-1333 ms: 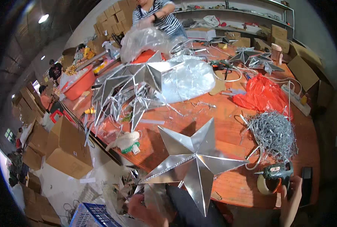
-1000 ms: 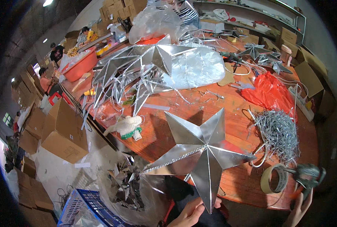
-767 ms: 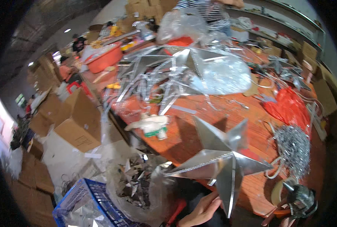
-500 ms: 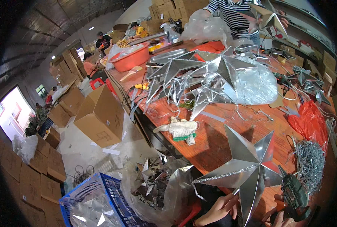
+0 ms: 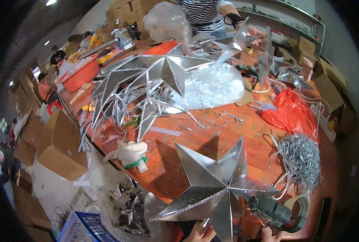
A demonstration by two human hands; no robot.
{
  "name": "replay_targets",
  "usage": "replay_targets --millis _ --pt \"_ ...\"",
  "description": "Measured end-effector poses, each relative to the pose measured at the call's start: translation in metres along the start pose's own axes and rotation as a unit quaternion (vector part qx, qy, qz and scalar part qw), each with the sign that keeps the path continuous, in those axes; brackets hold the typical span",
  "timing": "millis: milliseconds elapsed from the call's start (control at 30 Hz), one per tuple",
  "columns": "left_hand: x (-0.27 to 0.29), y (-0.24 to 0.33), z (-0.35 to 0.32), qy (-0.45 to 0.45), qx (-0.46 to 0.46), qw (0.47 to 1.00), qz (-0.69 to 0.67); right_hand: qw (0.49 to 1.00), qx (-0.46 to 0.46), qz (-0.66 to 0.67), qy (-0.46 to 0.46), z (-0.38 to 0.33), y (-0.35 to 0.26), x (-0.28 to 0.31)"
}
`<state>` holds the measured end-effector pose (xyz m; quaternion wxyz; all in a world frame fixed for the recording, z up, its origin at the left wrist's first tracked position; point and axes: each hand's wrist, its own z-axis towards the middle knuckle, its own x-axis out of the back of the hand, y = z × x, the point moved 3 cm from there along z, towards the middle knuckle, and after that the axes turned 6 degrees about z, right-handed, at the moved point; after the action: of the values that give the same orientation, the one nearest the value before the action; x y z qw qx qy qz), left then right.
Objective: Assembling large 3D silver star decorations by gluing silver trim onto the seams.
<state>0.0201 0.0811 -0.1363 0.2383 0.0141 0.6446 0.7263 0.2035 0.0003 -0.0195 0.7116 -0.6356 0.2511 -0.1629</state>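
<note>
HEAD VIEW

- Silver five-pointed star (image 5: 222, 189): lying on the orange wooden table (image 5: 195, 141) at its near edge, glitter trim along the lower-left arm. Reference landmark for all positions below.
- Left hand (image 5: 199, 233): at the bottom rim of the picture, touching the star's lowest arm from beneath. Fingers curled against the foil; mostly cut off, so cannot tell whether gripping or only steadying.
- Right hand (image 5: 270, 234): just right of the star's lowest arm, fingertips only in view, clenched on the lower end of a dark hand tool (image 5: 274, 211), possibly a glue gun.
- Tool body: tilted, touching or just over the star's right arm.
- Tape roll (image 5: 303, 203): directly right of the star, behind the tool.
- Tangle of silver tinsel wire (image 5: 300, 159): upper right of the star.
- Red plastic bag (image 5: 292, 113): beyond the tinsel.
- White work glove (image 5: 129, 153) with green cuff: left of the star.
- Heap of silver stars (image 5: 147, 80) and clear plastic bag (image 5: 216, 86): well beyond the star.
- Blue crate (image 5: 82, 228): on the floor, lower left of the star.

CHANGE SINCE 1.3 S AGO

- Tool: previously resting beside the tape roll, no hand on it. Now lifted, in hand and brought against the star's right arm.
- Star: same spot on the table.
- Camera: swung left, then partly back.
</note>
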Motion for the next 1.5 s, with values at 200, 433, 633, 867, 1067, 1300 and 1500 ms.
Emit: replay_targets --millis 200,433,633,867,1067,1300,1500 --pt "0.016 -0.023 -0.013 0.010 0.002 0.984 0.179 0.995 0.016 -0.085 -0.044 0.010 -0.005 -0.010" --pt "0.017 -0.018 -0.006 0.003 0.015 0.986 0.168 0.993 0.054 -0.085 -0.065 0.014 -0.009 -0.014" --pt "0.017 -0.013 -0.009 0.051 0.078 0.990 0.105 0.993 0.044 -0.092 -0.051 0.010 0.000 -0.011" --pt "0.013 -0.008 -0.003 0.037 0.013 0.990 0.138 0.991 0.061 -0.113 -0.048 0.012 -0.010 -0.017" --pt "0.039 -0.048 -0.033 0.109 0.249 0.912 -0.308 0.998 0.060 0.030 0.004 0.004 -0.018 -0.014" --pt "-0.019 0.069 0.035 -0.027 -0.135 0.970 0.199 0.997 0.015 -0.079 0.001 -0.041 0.008 0.048" --pt "-0.014 0.060 0.029 -0.048 -0.103 0.973 0.200 0.996 0.039 0.039 -0.063 -0.039 -0.013 0.046"
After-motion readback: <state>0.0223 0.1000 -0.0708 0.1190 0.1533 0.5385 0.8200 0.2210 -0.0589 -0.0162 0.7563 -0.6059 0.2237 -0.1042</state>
